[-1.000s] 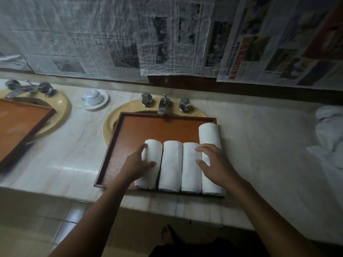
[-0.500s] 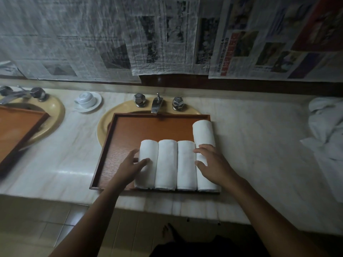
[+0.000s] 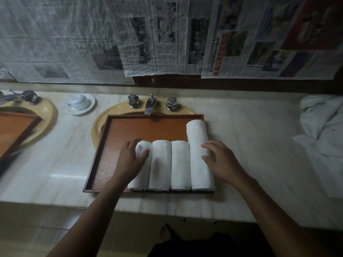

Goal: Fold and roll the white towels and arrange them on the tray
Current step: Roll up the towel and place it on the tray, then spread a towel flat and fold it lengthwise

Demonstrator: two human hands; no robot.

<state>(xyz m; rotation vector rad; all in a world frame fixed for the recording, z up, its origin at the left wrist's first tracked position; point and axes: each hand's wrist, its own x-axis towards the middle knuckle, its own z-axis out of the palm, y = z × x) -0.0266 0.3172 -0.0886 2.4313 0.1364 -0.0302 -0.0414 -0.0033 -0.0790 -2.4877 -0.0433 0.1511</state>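
Note:
Several rolled white towels lie side by side at the front of a brown wooden tray (image 3: pixel 148 130) set over a sink. My left hand (image 3: pixel 130 162) lies over the leftmost roll (image 3: pixel 141 180), fingers and thumb curled round its far end. Two equal rolls (image 3: pixel 160 164) (image 3: pixel 180 164) sit in the middle. The rightmost roll (image 3: pixel 197 138) is longer and reaches further back. My right hand (image 3: pixel 220 162) is at this long roll's right side, fingers loosely bent, fingertips touching it.
A heap of unfolded white towels (image 3: pixel 323 127) lies on the marble counter at the right. A second wooden tray (image 3: pixel 14 128) covers the left sink. An upturned cup on a saucer (image 3: pixel 79 102) and the tap (image 3: pixel 150 105) stand behind the tray. Newspaper covers the wall.
My right hand has slid off the top of the long roll to its right side. My left hand has moved toward the far end of the leftmost roll.

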